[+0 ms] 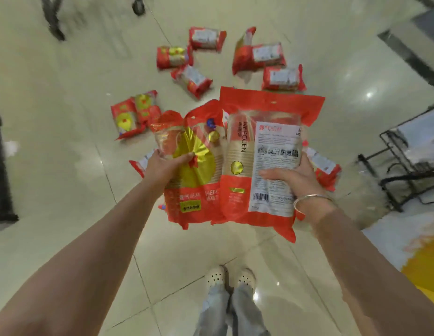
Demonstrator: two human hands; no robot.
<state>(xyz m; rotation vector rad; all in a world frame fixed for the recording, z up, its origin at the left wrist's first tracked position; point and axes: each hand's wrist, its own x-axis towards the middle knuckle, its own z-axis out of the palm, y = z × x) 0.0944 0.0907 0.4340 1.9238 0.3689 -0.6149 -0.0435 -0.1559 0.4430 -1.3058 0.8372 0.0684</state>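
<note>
Tiled floor (pixel 65 117) all round, loose packs (pixel 194 78) scattered ahead, two of them half hidden behind the held ones, small print too blurred to read. Left hand (pixel 166 163) curls round the left pack (pixel 194 185), right hand (pixel 291 175) grips the right pack (pixel 267 146), their edges overlapping above the floor. Bare tiles by the feet; rack (pixel 405 166) close on the right.
</note>
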